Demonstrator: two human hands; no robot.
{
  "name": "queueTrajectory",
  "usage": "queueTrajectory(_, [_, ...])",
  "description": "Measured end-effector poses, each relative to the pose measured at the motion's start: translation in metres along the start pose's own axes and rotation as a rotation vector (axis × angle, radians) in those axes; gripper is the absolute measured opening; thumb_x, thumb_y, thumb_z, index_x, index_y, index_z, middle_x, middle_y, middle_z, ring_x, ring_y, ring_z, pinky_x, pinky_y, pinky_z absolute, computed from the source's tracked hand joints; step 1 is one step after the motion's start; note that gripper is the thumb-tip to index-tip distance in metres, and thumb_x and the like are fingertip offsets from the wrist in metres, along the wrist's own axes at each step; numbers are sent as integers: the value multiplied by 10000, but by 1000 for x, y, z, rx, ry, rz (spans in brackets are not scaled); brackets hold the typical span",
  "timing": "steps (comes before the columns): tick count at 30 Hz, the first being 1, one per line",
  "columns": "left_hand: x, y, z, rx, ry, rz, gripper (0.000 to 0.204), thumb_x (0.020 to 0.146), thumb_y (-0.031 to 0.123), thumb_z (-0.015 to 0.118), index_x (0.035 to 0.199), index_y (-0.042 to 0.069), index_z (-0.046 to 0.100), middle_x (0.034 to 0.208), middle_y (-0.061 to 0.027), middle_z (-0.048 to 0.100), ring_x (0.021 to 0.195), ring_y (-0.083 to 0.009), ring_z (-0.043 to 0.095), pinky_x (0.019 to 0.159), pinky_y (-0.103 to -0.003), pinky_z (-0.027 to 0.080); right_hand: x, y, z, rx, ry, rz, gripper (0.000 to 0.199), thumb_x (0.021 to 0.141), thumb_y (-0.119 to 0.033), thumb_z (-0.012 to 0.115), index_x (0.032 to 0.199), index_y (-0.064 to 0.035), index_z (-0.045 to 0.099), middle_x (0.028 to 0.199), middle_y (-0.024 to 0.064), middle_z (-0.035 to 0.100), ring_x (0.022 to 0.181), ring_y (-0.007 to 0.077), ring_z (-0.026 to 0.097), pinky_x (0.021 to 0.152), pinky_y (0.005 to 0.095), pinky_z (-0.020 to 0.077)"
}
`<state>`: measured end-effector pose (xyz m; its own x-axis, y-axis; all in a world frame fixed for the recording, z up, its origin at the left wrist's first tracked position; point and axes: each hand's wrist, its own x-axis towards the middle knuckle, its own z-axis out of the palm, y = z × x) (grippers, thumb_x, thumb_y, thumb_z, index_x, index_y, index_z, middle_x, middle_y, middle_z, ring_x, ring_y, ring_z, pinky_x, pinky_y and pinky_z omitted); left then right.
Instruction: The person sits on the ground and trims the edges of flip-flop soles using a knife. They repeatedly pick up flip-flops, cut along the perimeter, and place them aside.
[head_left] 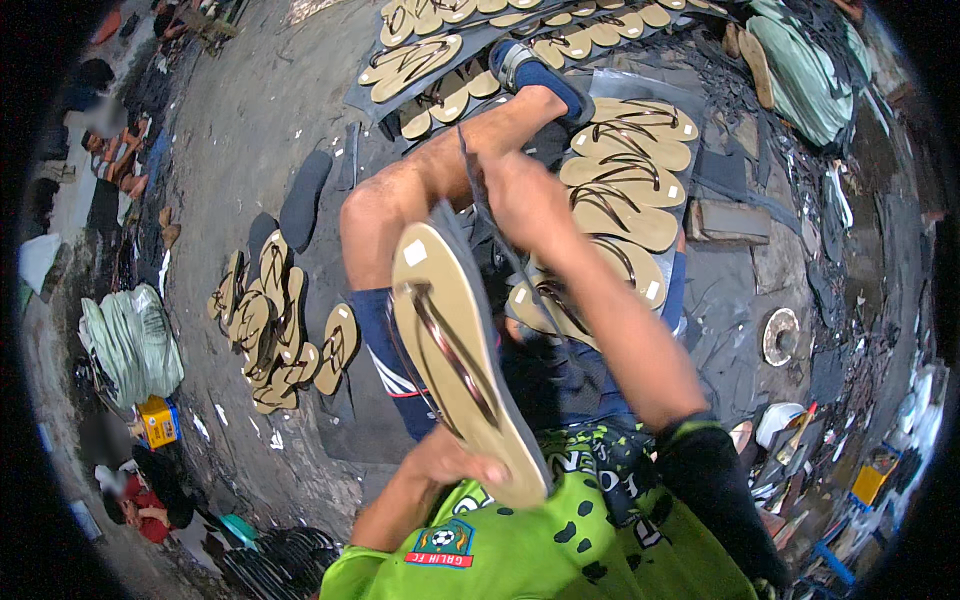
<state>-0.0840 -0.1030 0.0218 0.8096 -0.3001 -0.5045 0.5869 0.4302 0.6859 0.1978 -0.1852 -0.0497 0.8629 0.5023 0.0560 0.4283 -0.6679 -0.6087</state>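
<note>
- Tan sandal [472,345], dark straps: raised in the left hand [448,460], footbed facing the viewer; underside hidden.
- Left hand: clamped on the sandal's heel end, thumb on top; remaining fingers mostly hidden.
- Right hand [515,200]: apart from the left, above and right of the sandal, motion-blurred; whether it grips the dark strip [467,153], cannot tell.
- White sticker [415,252]: sandal's toe end; no print legible.
- Green shirt [510,545]: below the sandal, which covers some white lettering; lettered football badge [442,540].
- Sandal row [650,195]: right of the sandal, partly behind the forearm [640,345].
- Sandal pile [270,320]: left of the sandal, overlapping; count unclear.
</note>
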Motion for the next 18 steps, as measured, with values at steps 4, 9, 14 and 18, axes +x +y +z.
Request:
queueTrajectory(4, [-13,13,-6,124,-13,-13,669,580,83,885,1162,-3,567,988,-91,663,955,-211,631,816,-366,527,0,7,-68,3,172,40,378,987,-282,414,1266,-75,564,1112,220,622,1073,389,564,918,458,439])
queueTrajectory(9, [3,19,1,305,38,68,824,562,156,919,1250,-1,496,1140,-111,618,1023,-209,607,874,-370,504,-129,-58,-92,1079,-227,229,581,874,-239,689,1329,28,445,950,45,606,891,112,580,829,285,478])
queueTrajectory(14, [15,41,-14,-572,62,363,975,705,500,790,1402,39,287,1357,-160,463,1218,-301,516,1024,-440,433,-163,-76,-68,1129,-145,383,342,847,-126,710,1130,21,586,862,33,586,809,85,550,691,265,467])
queueTrajectory(18, [34,82,-29,-93,357,329,508,885,344,651,1226,29,444,1095,-130,615,954,-207,658,790,-349,569,-172,-90,-66,986,-24,122,437,826,-130,725,1211,-2,561,890,98,602,784,154,581,670,297,481])
